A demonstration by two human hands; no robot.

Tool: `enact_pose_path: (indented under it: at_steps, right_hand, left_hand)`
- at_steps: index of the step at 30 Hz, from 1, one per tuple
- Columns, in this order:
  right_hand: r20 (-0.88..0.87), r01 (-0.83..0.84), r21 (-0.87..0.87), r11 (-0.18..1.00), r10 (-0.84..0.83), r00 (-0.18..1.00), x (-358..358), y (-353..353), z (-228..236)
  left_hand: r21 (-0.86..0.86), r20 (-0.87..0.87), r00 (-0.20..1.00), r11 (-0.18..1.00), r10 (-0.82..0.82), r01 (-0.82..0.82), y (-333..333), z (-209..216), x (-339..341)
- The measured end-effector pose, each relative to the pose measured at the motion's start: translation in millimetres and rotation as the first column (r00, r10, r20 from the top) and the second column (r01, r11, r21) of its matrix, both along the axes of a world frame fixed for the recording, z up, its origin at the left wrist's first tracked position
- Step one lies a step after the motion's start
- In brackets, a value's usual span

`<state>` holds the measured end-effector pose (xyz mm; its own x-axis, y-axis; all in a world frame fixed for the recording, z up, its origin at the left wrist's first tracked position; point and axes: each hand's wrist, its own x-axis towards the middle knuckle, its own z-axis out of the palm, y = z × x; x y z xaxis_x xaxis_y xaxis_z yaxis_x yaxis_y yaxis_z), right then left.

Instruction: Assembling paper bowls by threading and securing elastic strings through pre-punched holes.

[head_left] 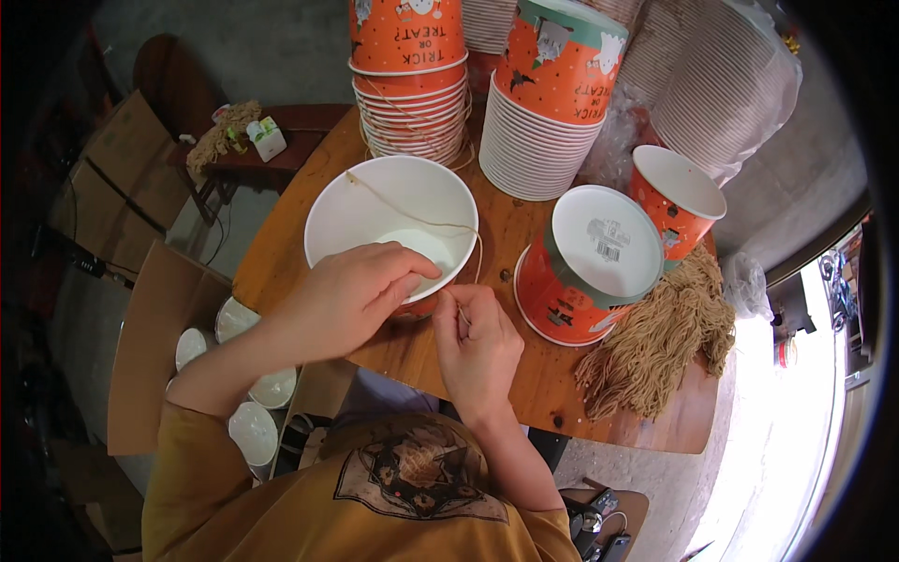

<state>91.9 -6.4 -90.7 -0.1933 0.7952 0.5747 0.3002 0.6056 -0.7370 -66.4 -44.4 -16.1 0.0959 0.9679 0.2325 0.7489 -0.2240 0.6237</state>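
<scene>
Head view: your left hand (pixel 361 281) arches over the near rim of the bucket (pixel 370 225) on the counter (pixel 552 398); whether its grip is clasped, I cannot tell. Your right hand (pixel 479 342), just beside the rim, pinches the cord (pixel 440 224).

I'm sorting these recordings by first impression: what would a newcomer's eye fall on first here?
Probably the open white-lined bucket front and centre, with the left hand over its near rim and the right hand pinching a thin cord beside it. Next, the tall stacks of orange buckets toward the back of the wooden table, and the shaggy tan bundle of strands at its right side.
</scene>
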Motion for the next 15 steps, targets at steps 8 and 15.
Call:
enact_pose_path:
  at_steps: [8,15]
  right_hand:
    - [0.097,-0.022,-0.087,0.996,0.03,0.995,1.4,5.4,9.0]
    - [0.204,-0.039,-0.122,0.992,0.063,0.977,3.6,9.6,17.7]
  left_hand:
    - [-0.471,0.376,0.92,0.831,-0.112,0.294,39.5,2.2,-24.4]
    - [-0.46,0.183,0.964,0.85,-0.191,0.256,45.2,5.6,-20.6]
